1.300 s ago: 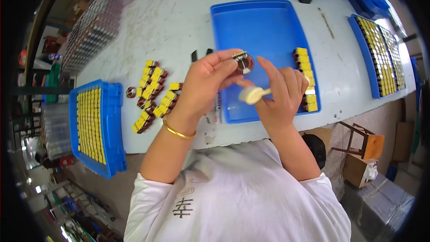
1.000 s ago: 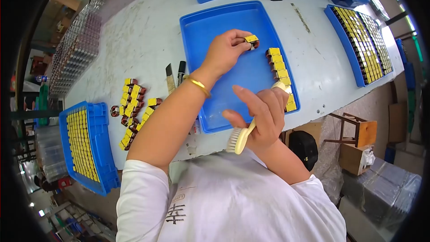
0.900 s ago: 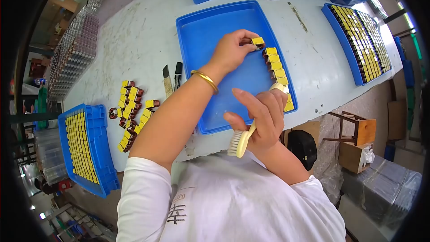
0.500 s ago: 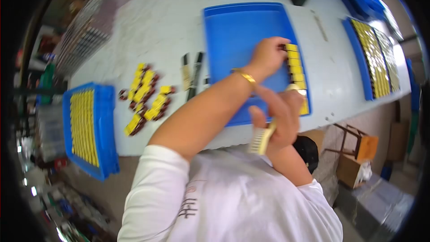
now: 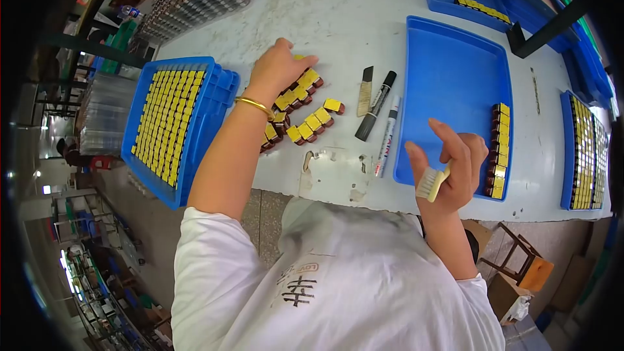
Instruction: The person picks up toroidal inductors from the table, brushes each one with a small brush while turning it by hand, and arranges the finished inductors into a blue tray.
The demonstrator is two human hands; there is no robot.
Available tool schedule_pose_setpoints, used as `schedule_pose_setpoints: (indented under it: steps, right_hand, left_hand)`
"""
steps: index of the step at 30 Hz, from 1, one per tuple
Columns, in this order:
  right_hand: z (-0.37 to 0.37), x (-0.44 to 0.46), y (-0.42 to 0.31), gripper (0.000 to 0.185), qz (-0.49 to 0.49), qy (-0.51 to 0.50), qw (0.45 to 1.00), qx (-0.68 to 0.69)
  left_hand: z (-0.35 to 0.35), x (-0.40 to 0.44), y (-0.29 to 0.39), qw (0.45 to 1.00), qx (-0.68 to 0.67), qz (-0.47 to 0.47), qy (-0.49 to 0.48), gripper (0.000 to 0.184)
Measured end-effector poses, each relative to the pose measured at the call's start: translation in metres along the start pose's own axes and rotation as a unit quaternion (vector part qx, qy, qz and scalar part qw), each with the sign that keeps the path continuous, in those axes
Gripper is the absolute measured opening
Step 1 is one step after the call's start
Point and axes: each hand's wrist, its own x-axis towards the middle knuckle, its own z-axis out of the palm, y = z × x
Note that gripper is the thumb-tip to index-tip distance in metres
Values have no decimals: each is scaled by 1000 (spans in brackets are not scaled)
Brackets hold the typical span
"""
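My left hand [image 5: 278, 68], a gold bracelet [image 5: 255, 105] at its wrist, is over the far end of a loose cluster of small yellow-topped, dark red-brown blocks [image 5: 305, 84]. Its thumb and fingers look apart, with a yellow top showing between them; contact with it is unclear. My right hand [image 5: 463, 162] is closed around a small pale-handled brush [image 5: 431, 183] with white bristles, held above the front of a blue tray [image 5: 448, 91]. Along that tray's right wall stands one row of yellow-topped blocks [image 5: 499, 149].
Between cluster and tray lie a flat brush [image 5: 365, 91], a black marker [image 5: 377, 107] and a white paint marker [image 5: 389, 136]. At left, stacked blue trays [image 5: 211, 110] hold many blocks. Another filled tray [image 5: 569, 156] is at right. A dark metal post [image 5: 552, 26] stands behind.
My left hand has moved from the block row in the tray to the loose cluster at left. My right hand has lifted off the row, keeping the brush. The view has shifted left.
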Motion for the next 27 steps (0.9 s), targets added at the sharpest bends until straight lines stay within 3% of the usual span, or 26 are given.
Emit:
schedule_pose_setpoints:
  steps: [4, 7, 8, 9, 12, 15, 18, 24, 27]
  right_hand:
    - [10, 8, -5, 39, 10, -32, 999, -7]
    - [18, 17, -3, 29, 23, -49, 998, 24]
    - [20, 18, 3, 26, 34, -53, 997, 46]
    - [23, 19, 6, 25, 45, -58, 995, 70]
    - [40, 28, 7, 23, 100, -77, 992, 0]
    - [54, 37, 4, 24, 78, -66, 994, -35]
    - [60, 45, -6, 27, 51, -77, 995, -41]
    - [82, 42, -36, 28, -78, -53, 993, -63]
    - [85, 48, -20, 27, -70, -37, 992, -94]
  left_hand:
    - [-4, 11, -9, 993, -74, 8, -97, 56]
    - [-5, 2, -14, 936, -342, 80, -21, 43]
    - [-5, -7, -13, 849, -522, 68, -54, 39]
    - [-15, -29, -1, 727, -680, 51, -83, 36]
    - [-14, -73, 9, 552, -820, 90, -121, 39]
    - [11, -100, 12, 424, -885, 99, -166, 48]
    - [26, -120, 23, 372, -912, 60, -159, 50]
    - [37, -139, 39, 357, -915, 76, -170, 55]
    - [26, -146, 40, 354, -917, 61, -176, 55]
